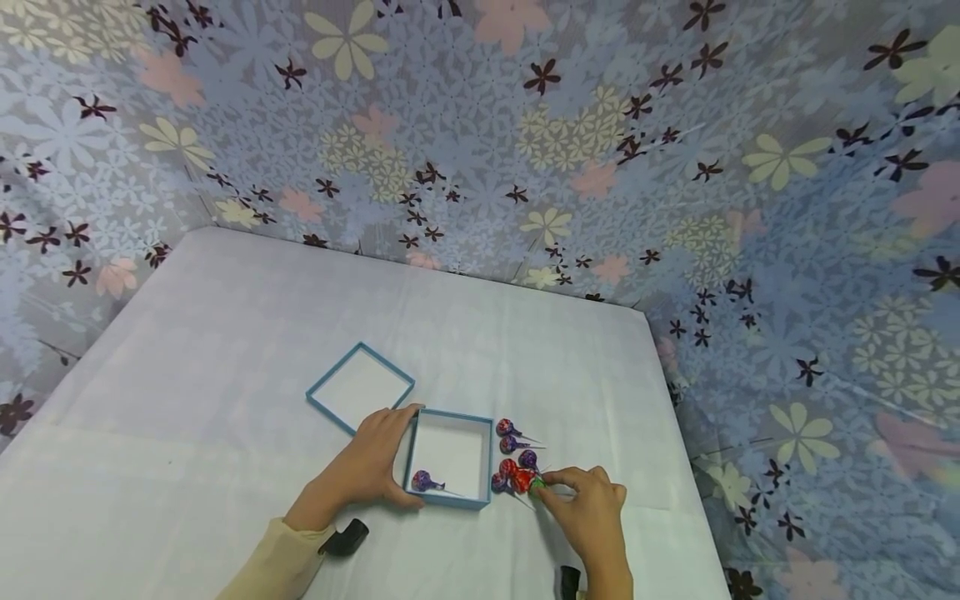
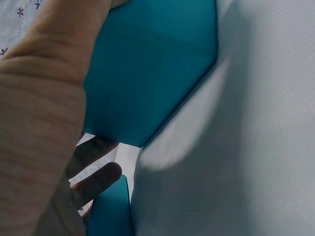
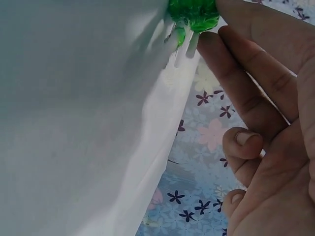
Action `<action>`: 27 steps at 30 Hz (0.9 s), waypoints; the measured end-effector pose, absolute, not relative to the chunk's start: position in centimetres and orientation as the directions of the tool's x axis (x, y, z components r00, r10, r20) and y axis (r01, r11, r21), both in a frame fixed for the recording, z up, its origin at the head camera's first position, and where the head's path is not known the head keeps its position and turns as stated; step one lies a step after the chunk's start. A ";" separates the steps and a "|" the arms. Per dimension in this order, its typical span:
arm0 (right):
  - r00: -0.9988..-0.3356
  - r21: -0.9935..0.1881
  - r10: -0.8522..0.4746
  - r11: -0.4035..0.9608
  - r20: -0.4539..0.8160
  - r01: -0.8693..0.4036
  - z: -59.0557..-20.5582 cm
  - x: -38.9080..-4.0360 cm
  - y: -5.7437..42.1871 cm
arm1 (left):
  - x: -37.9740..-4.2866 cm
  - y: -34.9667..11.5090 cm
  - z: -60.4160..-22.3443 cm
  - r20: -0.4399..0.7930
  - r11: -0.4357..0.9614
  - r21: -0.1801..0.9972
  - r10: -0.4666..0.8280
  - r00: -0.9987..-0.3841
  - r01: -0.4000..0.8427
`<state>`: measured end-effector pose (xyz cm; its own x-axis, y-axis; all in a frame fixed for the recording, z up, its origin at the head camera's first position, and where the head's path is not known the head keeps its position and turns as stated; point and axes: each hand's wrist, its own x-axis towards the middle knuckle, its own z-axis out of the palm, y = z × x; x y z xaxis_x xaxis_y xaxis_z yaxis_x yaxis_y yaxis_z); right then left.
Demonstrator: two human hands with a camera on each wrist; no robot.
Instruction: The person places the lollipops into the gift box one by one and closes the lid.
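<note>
My left hand [image 1: 378, 458] grips the left side of a blue open box [image 1: 472, 503] with a white inside, fingers at its far corner and thumb at its near one. One purple-wrapped lollipop [image 1: 423, 481] lies in the box, near the front left. Between thumb and fingertip, my right hand [image 1: 591, 510] pinches a green-wrapped lollipop [image 3: 197, 14], just right of the box. Close by are a red-wrapped lollipop [image 1: 521, 480] and several purple-wrapped ones, among them a lollipop [image 1: 506, 427] at the back. The left wrist view shows the box's blue wall [image 2: 147, 83] beside the hand.
The box's lid [image 1: 360, 385], blue-edged with a white inside, lies behind my left hand, close to the box's far left corner. A white cloth [image 1: 225, 333] covers the table. Flowered fabric [image 1: 480, 150] hangs behind the table and on its right.
</note>
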<state>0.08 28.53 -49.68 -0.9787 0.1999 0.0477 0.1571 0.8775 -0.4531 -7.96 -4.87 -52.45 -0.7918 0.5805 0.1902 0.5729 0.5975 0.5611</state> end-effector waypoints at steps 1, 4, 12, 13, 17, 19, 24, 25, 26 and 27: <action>-0.980 -0.451 0.195 0.880 0.051 0.152 -49.7 0.2 28.6 | -8.0 -4.9 -52.5 0.193 0.597 0.560 0.580 -0.791 0.574; -0.981 -0.443 0.184 0.886 0.059 0.140 -49.9 0.3 28.6 | -8.0 -4.8 -52.5 0.190 0.601 0.558 0.579 -0.793 0.572; -0.982 -0.414 0.182 0.898 0.051 0.145 -50.0 0.6 28.7 | -7.9 -4.8 -52.3 0.178 0.601 0.561 0.583 -0.793 0.569; -0.982 -0.410 0.180 0.901 0.049 0.145 -49.9 0.6 28.7 | -7.9 -4.8 -52.3 0.179 0.601 0.561 0.584 -0.792 0.569; -0.983 -0.406 0.178 0.903 0.050 0.143 -50.0 0.6 28.7 | -8.0 -4.8 -52.3 0.175 0.603 0.563 0.582 -0.794 0.565; -0.983 -0.403 0.177 0.904 0.053 0.141 -50.0 0.6 28.7 | -8.0 -4.8 -52.3 0.173 0.602 0.566 0.580 -0.796 0.562; -0.983 -0.396 0.177 0.907 0.051 0.143 -50.1 0.5 28.6 | -8.0 -4.8 -52.2 0.169 0.598 0.578 0.578 -0.798 0.555; -0.983 -0.393 0.177 0.908 0.050 0.143 -50.1 0.5 28.6 | -8.0 -4.8 -52.2 0.168 0.597 0.579 0.578 -0.798 0.555; -0.983 -0.391 0.176 0.909 0.050 0.142 -50.1 0.5 28.6 | -8.0 -4.8 -52.2 0.168 0.597 0.579 0.578 -0.798 0.555; -0.983 -0.388 0.174 0.911 0.051 0.141 -50.1 0.5 28.6 | -8.0 -4.8 -52.2 0.168 0.597 0.579 0.579 -0.798 0.555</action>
<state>0.54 28.58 -50.12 -0.9834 0.1741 0.0515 0.1410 0.9107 -0.3882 -8.00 -4.79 -52.20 -0.7978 0.5790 0.1682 0.5553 0.5970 0.5790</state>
